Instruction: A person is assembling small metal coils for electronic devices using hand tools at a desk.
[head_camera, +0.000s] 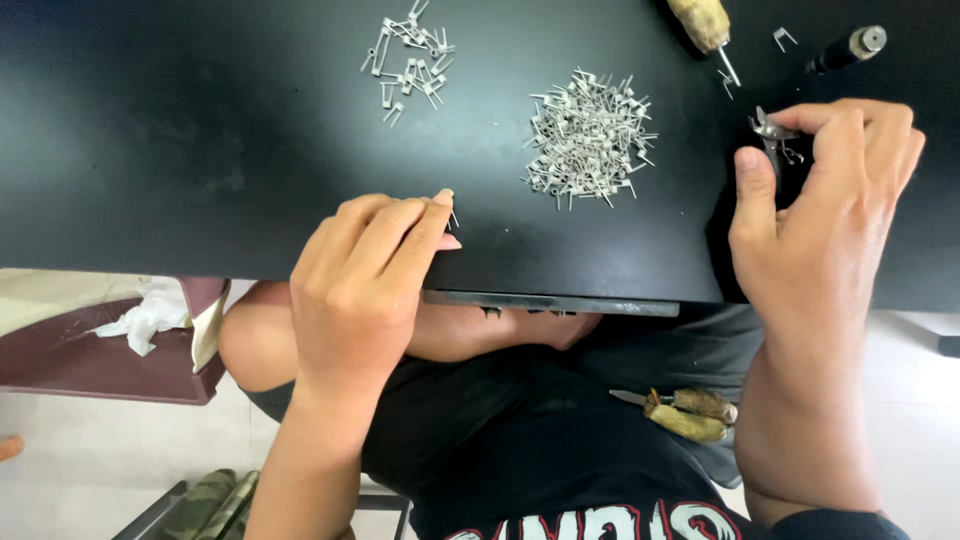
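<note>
Pinching a small wire piece (452, 218) w/ thumb + forefinger, the left hand (365, 280) rests near the front edge of the black bench (200, 150), fingers curled shut on it; only the tip of the piece shows past the fingertips, so its shape can't be told. Heel of hand hangs off the edge, prob. for steadiness.

Right hand (825, 225) sits at the bench's right side, thumb and index closed around a small metal tool/clip (772, 132) held upright, a bit of wire at its tip. Exact kind of tool is unclear, too small.

Big loose pile of wire pieces (588, 138) lies mid-bench, between both hands and w/in easy reach, looks like the raw stock. Smaller, tidier group of wire pieces (408, 58) sits apart toward the far edge, left of the big pile, likely kept separate as a diff. batch.

Far right corner: a yellowish tool handle (703, 22) w/ metal tip, a dark cylindrical tool (848, 48), one stray staple-like piece (783, 38) between them. Pliers w/ worn yellow grips (685, 412) lie on the person's lap, below the bench's front edge, parked but near the right arm.
</note>
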